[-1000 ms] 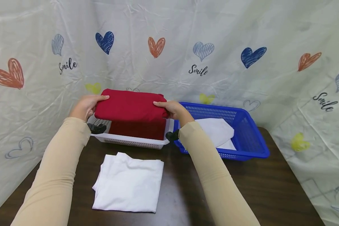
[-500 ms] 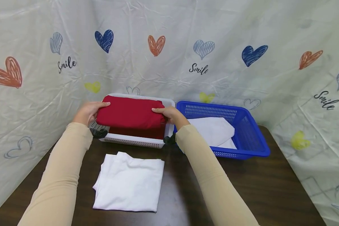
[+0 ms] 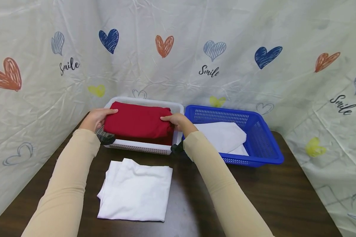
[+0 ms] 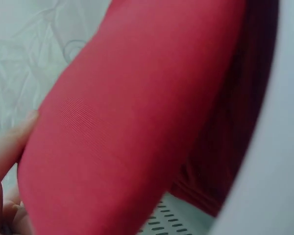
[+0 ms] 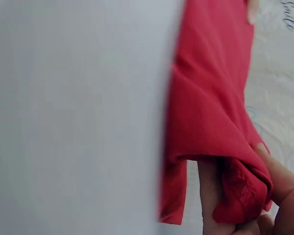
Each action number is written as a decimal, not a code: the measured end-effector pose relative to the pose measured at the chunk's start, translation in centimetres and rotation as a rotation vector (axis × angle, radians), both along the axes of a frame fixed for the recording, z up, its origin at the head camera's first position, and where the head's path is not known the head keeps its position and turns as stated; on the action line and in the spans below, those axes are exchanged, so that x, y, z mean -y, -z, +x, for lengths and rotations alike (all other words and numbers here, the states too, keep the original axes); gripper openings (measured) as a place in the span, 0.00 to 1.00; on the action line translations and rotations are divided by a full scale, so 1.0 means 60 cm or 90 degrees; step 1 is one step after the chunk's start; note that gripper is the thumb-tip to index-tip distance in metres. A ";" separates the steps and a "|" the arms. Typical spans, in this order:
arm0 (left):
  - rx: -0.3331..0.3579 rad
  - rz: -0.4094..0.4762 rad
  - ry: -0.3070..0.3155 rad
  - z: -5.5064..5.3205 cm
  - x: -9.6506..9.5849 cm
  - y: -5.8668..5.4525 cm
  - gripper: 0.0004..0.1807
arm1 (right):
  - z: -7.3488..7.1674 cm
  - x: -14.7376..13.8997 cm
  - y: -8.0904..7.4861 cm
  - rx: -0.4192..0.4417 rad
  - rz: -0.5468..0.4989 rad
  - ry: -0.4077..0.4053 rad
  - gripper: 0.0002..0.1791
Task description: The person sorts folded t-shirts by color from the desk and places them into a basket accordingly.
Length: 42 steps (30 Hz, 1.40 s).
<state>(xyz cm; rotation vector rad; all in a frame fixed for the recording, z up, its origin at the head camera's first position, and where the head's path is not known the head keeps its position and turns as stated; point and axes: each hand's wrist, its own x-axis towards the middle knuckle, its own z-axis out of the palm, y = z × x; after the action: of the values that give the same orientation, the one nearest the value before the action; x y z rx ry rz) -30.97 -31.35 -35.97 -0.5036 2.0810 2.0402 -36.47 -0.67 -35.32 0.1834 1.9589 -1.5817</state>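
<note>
Left hand (image 3: pixel 95 119): pinches the left end of the folded red cloth (image 3: pixel 134 120), thumb on top, near the left end of the white basket (image 3: pixel 139 146).
Right hand (image 3: pixel 181 122): grips the opposite end, thumb over a rolled fold, near the white basket's right end.
Folded red cloth: between both hands, within the white basket's outline, above a darker red cloth (image 3: pixel 163 141).
Just changed: it has come down; the white basket's far rim, hidden a second ago, now shows behind it.
Meaning: lowering seems nearly done, though neither hand has let go.
Underside: hidden; I cannot tell whether the two reds touch.
White cloth (image 3: pixel 136 191): on the surface (image 3: pixel 284 200), nearer the person than the white basket, unmoved.
Blue basket (image 3: pixel 265 144): right of the white basket.
</note>
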 end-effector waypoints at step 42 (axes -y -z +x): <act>0.039 -0.056 0.052 -0.002 0.000 0.029 0.33 | 0.004 -0.003 0.006 -0.032 0.042 -0.043 0.22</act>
<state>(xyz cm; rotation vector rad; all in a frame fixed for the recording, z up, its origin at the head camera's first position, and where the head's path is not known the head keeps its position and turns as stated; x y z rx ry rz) -31.07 -31.33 -37.72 -0.4801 2.1264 1.8704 -36.22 -0.47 -35.71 0.1042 2.0353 -1.4942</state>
